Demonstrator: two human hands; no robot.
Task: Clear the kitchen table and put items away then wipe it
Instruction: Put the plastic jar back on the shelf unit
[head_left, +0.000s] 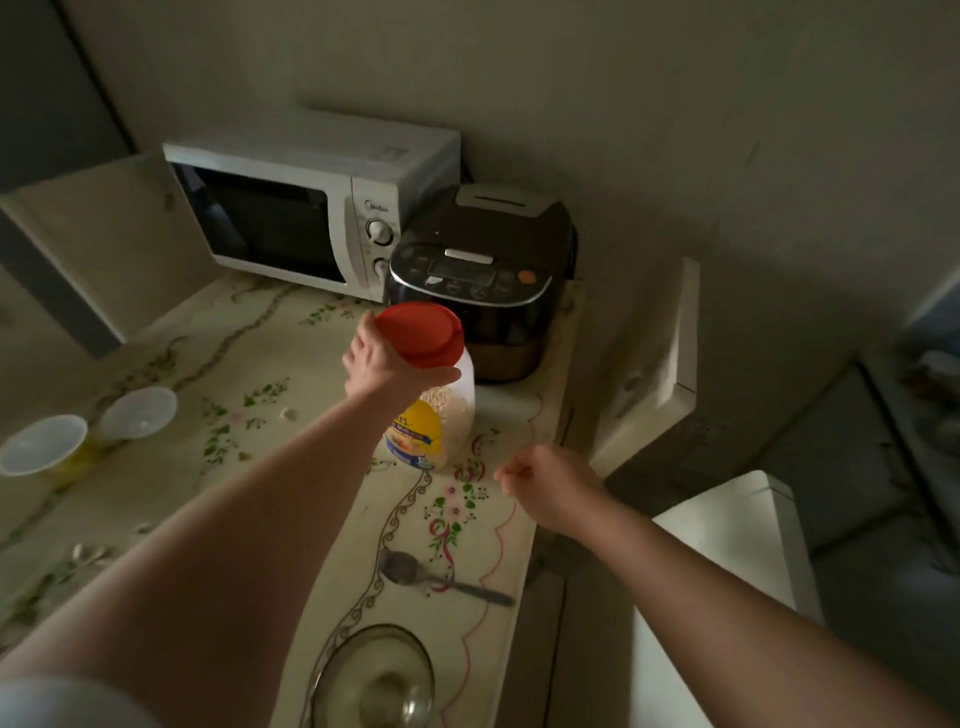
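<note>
A clear plastic jar of oats (451, 410) with a red lid (421, 332) and a yellow label stands on the table with the flowered cloth (249, 364). My left hand (387, 358) grips the jar just under its lid. To the right of the jar, my right hand (545, 480) hovers over the table's right edge, fingers curled, nothing visible in it. A metal spoon (441, 577) lies nearer to me. A glass bowl (374, 675) sits at the near edge. Two plastic cups (44, 444) (139, 413) stand at the left.
A white microwave (306, 208) and a dark rice cooker (483, 275) stand at the back of the table against the wall. Small scraps (91, 553) lie on the cloth at the left. A white appliance top (737, 525) is to the right, below the table.
</note>
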